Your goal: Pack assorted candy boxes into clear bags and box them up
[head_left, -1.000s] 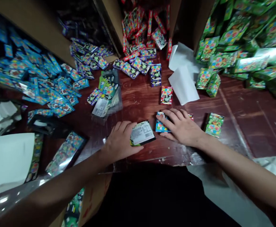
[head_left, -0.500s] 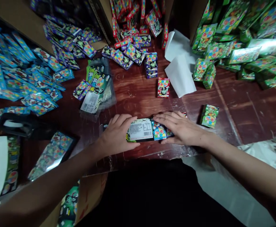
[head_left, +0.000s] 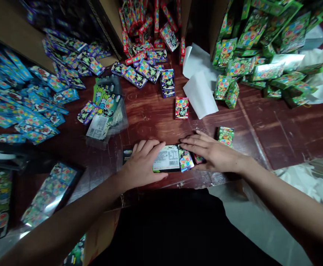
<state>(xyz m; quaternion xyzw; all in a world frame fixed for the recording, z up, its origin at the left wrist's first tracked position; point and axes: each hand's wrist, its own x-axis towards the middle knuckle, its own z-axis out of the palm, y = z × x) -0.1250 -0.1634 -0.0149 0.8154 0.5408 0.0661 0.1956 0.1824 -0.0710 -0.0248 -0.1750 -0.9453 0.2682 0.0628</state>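
My left hand is wrapped over a flat black package with a white barcode label, thumb on its near edge and fingers on the far edge. A small blue-and-white box sits tilted at the package's right end. Closed around the small boxes there is my right hand, its fingers over their far side. Part of a red box shows beneath that hand; what else lies under the palm is hidden. Just beyond the right wrist stands a small green box, partly covered by the hand.
Blue boxes, purple boxes, red boxes and green boxes are heaped at the back. A single red box lies near white paper. Clear plastic packaging and a filled long pack lie left.
The view has shifted, and both hands with the package sit farther right relative to the table. The blue-and-white box has tipped askew from the row. The green box is now beside my right hand.
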